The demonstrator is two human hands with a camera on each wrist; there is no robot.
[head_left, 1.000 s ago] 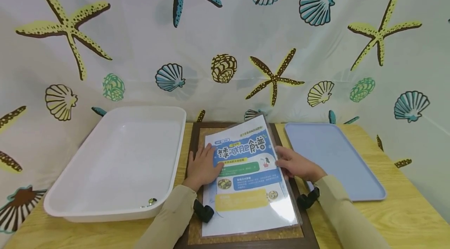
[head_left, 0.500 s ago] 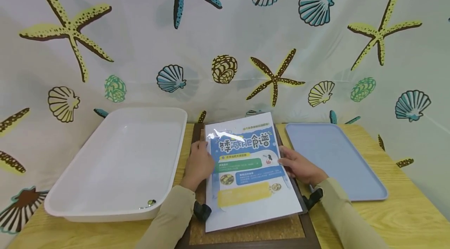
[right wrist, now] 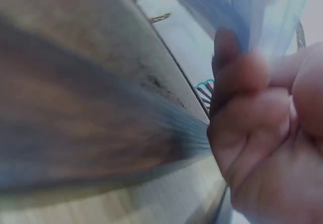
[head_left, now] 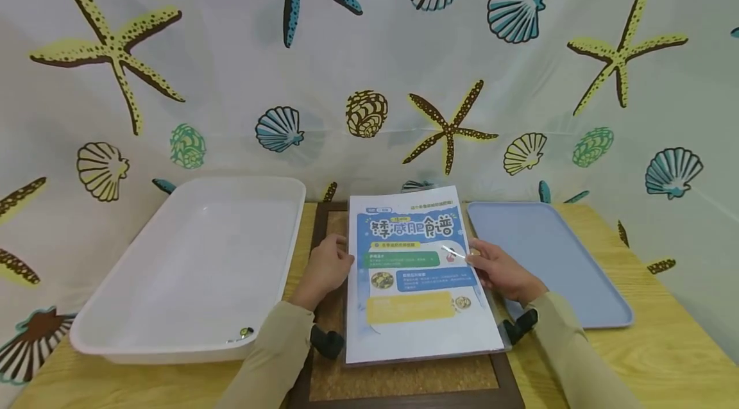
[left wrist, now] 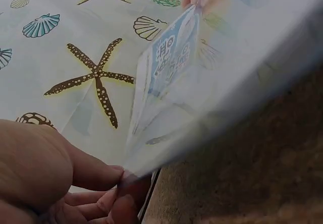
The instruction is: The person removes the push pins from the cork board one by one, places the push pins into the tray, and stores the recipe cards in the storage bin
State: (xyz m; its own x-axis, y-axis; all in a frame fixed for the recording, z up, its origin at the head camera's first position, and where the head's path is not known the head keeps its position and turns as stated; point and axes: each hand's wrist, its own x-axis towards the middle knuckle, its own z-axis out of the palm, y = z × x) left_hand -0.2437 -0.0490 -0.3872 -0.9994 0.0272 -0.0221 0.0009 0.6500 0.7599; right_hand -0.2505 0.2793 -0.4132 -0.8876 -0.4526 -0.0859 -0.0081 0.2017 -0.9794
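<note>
- The left hand (head_left: 323, 271) and right hand (head_left: 505, 273) pinch the sheet (head_left: 424, 277) by its sides.
- A loose pinch could drop it on the board (head_left: 404, 384).

Shifted the poster (head_left: 424, 338) rightward, baring more of the corkboard (head_left: 404, 384) below and left of it — moved the left hand (head_left: 326, 268) from lying flat on top to pinching the left edge.

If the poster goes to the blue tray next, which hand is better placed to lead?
Probably the right hand: it pinches the plastic-covered poster by its right edge, nearest the blue tray. The left hand pinches the opposite edge, nearer the white basin.
</note>
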